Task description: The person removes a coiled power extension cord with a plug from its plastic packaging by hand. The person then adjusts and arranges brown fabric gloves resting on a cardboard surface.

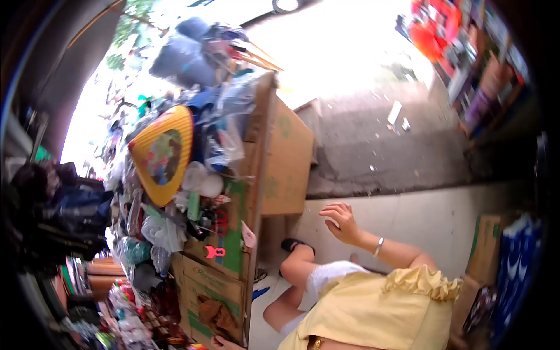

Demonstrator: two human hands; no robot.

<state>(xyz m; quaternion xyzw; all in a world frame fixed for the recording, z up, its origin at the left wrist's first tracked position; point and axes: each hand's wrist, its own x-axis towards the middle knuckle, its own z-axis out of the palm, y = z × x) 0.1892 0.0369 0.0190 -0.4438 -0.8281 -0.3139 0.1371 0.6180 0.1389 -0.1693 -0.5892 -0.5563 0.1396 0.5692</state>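
Note:
My right hand point(341, 223) is raised over the pale floor, with a bracelet point(379, 247) on its wrist. Its fingers are loosely bent and apart, with nothing in them. Only a small part of my left hand point(224, 344) shows, at the bottom edge by the cardboard-covered table point(201, 280). What it holds, if anything, is hidden. Just above it lies a brown crumpled item point(217, 315). Further up the table are a pink key-shaped piece point(214, 252), a yellow fan-shaped item with a picture point(186, 137) and a heap of plastic-wrapped goods point(166, 230).
A cardboard box point(286, 160) stands at the table's end. Beyond the tiled floor point(396, 219) lies darker concrete point(379, 149) with paper scraps point(394, 112). Goods on shelves point(490, 87) stand at upper right; a blue patterned package point(516, 274) and carton point(484, 248) are at right.

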